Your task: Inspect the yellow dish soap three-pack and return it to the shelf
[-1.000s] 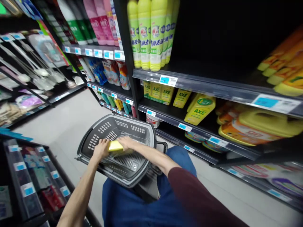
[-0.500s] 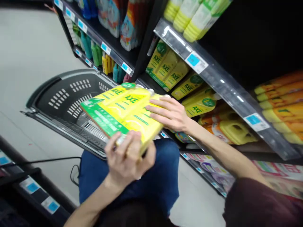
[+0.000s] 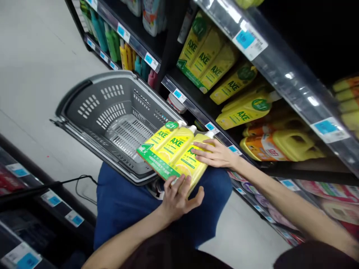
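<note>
A yellow and green pack of dish soap bottles (image 3: 176, 147), marked AXE, lies tilted above my thighs with its left corner over the rim of the grey shopping basket (image 3: 109, 101). Its three bottles have white necks pointing toward the shelf. My left hand (image 3: 179, 196) grips the lower green edge near its close corner, fingers curled onto it and thumb sticking out. Across the nearest bottle lie the fingers of my right hand (image 3: 214, 152), steadying the pack from the neck side; its thumb is hidden. The basket's slotted floor shows no goods.
On the right shelf stand matching AXE packs (image 3: 209, 56) and single AXE bottles (image 3: 246, 112), beside yellow-orange jugs (image 3: 280, 145). A shelf rail with price tags (image 3: 249, 39) juts out above my right arm. Another shelf edge (image 3: 50, 198) and a black cable (image 3: 81, 177) are at lower left.
The pack has moved down and to the right in view, still held in both hands. Basket and shelves have shifted as my view moved closer to the shelf.
</note>
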Available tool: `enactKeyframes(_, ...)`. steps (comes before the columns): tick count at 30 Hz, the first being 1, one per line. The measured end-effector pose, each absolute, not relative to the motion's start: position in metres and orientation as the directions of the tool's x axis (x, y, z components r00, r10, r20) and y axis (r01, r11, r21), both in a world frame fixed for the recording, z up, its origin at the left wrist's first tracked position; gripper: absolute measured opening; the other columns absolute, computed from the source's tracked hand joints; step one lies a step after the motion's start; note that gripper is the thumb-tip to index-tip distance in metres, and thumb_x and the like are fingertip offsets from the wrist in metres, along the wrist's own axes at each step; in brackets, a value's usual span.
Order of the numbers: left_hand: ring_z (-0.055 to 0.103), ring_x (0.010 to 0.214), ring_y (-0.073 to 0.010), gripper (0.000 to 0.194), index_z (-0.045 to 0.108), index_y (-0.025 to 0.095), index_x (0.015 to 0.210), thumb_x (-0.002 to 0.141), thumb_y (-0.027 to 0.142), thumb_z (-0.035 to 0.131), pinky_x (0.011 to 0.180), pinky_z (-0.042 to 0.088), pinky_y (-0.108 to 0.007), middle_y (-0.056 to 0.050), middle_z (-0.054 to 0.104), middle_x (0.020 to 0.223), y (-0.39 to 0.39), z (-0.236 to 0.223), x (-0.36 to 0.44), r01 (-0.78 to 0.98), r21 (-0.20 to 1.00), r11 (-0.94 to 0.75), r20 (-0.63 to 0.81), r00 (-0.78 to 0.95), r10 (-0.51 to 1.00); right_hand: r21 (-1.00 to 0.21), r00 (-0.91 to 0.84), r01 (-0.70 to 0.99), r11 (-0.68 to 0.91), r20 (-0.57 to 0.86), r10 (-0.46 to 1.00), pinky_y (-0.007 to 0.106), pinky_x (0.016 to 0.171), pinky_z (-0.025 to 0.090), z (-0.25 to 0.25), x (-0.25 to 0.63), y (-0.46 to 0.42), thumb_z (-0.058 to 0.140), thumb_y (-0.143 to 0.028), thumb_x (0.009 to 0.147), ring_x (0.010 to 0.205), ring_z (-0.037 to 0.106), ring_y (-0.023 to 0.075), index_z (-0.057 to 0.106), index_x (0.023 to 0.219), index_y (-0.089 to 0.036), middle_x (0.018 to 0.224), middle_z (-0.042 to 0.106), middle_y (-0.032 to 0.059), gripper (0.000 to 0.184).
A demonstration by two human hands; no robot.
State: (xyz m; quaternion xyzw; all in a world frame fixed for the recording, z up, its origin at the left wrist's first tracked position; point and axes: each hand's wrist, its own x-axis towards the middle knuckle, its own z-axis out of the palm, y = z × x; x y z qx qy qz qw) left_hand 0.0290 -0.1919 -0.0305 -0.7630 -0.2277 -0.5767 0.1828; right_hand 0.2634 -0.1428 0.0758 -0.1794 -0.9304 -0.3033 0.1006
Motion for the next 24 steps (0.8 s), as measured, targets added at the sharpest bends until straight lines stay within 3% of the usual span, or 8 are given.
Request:
enactKeyframes(5,0.053,0.112,-0.0233,0.039,0.065,0.037,0.109,0.072,0.033,0.079,0.094,0.042,-0.039,-0.005,0.063,0.109,-0.187,-0.058,0.051,0.468,-0.082,-0.880,0.974,0.224,0.029,0.533,-0.935,0.353,0.769,0.230,0.269,0.044,0.093,0.048,0.066,0.290,-0.142,0.039,-0.012,0.098,0.134,0.043,0.0212,0.055,0.114,-0.024,0.131,0.060,0.0061,0.025)
enactKeyframes(10,0.055,0.107,-0.0195,0.046,0.065,0.039,0.111,0.070,0.027,0.081,0.092,0.044,-0.034,-0.002,0.062,0.104,-0.170,-0.070,0.048,0.435,-0.114,-0.893,0.968,0.250,-0.001,0.519,-0.934,0.356,0.777,0.215,0.285,0.044,0.098,0.046,0.058,0.294,-0.142,0.041,-0.014,0.098,0.133,0.044,0.0200,0.054,0.119,-0.023,0.133,0.058,0.0078,0.026)
enactKeyframes(16,0.055,0.104,-0.0195,0.046,0.069,0.039,0.108,0.067,0.025,0.084,0.089,0.047,-0.032,-0.002,0.063,0.100,-0.158,-0.055,0.032,0.379,-0.135,-0.916,0.968,0.248,-0.040,0.592,-0.876,0.465,0.658,0.414,0.246,0.047,0.100,0.043,0.040,0.280,-0.136,0.046,-0.013,0.095,0.136,0.040,0.0249,0.056,0.115,-0.021,0.135,0.057,0.0063,0.024)
enactKeyframes(24,0.058,0.102,-0.0178,0.044,0.066,0.037,0.116,0.076,0.023,0.076,0.093,0.044,-0.032,-0.002,0.067,0.101,-0.176,0.004,0.041,0.449,-0.165,-0.878,0.946,0.324,-0.013,0.449,-0.726,0.634,0.629,0.626,0.285,0.046,0.098,0.042,0.051,0.280,-0.139,0.045,-0.013,0.095,0.133,0.045,0.0218,0.052,0.116,-0.024,0.126,0.063,0.0053,0.025)
